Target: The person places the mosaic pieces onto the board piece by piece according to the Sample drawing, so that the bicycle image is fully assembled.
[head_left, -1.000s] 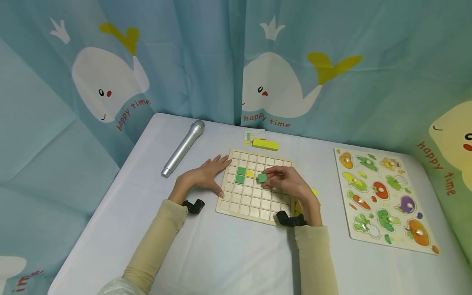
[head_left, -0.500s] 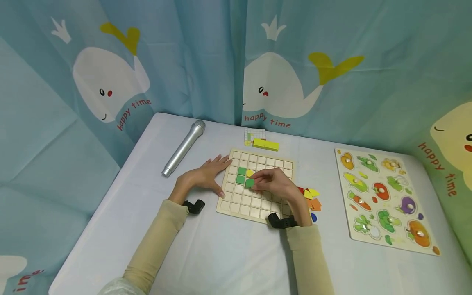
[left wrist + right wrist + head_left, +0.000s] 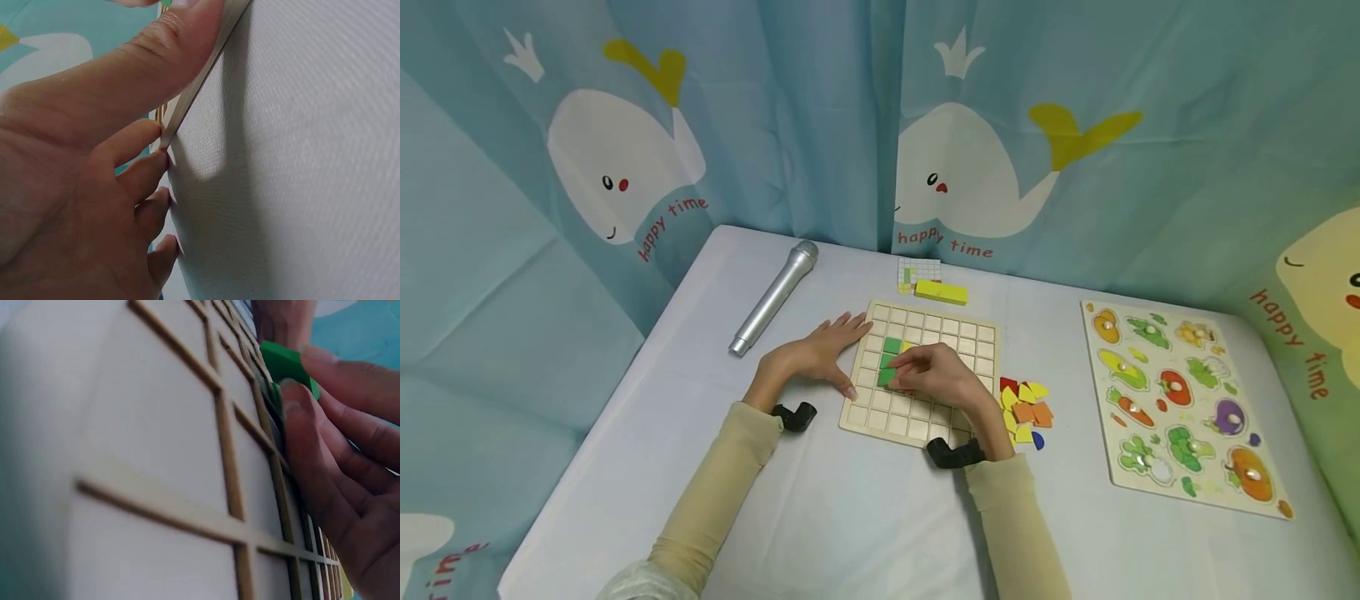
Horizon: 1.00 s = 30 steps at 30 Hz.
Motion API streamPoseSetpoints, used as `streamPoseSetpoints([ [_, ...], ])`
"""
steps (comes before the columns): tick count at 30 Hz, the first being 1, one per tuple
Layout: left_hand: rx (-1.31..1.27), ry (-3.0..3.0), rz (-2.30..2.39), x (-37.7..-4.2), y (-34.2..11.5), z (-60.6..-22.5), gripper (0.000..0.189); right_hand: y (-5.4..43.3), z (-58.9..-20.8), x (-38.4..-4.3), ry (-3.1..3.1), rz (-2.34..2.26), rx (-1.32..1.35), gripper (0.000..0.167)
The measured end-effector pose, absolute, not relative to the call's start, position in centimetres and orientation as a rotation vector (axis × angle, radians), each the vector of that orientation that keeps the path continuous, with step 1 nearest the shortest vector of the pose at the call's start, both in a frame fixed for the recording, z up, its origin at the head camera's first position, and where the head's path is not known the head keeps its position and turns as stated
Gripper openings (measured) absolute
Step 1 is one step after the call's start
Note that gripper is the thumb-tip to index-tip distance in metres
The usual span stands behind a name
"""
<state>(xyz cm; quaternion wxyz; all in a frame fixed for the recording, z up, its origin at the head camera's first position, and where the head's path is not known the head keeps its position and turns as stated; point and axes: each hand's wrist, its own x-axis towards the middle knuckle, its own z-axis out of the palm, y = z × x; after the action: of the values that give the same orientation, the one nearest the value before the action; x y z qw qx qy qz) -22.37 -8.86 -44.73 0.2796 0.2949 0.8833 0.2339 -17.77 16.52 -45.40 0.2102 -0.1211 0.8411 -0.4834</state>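
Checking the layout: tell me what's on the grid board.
Green squares, one pinched by the right hand, plus part of a yellow piece; anything beneath that hand is hidden.

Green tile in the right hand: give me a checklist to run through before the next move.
1. Green tile pinched by right hand: ok.
2. Tile flat in its cell: cannot tell; fingers partly cover it.
3. Left hand touching the board: ok, at its left edge.
4. Card fully visible: not ok; the yellow block hides a corner in the head view.
5. Loose pieces off the grid: ok, to the right.
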Motion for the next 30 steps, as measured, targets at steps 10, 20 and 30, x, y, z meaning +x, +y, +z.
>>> streamPoseSetpoints([
  [10,0.791,2.365,0.646,-22.4,-8.9,-44.3,0.12,15.3,-44.6,-17.5,2.475,-1.19,-0.362,0.02],
  [20,0.787,2.361,0.635,-22.1,-8.8,-44.6,0.12,14.7,-44.4,-17.0,2.51,-1.11,-0.373,0.018],
  [30,0.782,2.367,0.639,-22.1,-8.8,-44.5,0.119,15.2,-43.9,-17.0,2.526,-1.106,-0.402,0.015],
])
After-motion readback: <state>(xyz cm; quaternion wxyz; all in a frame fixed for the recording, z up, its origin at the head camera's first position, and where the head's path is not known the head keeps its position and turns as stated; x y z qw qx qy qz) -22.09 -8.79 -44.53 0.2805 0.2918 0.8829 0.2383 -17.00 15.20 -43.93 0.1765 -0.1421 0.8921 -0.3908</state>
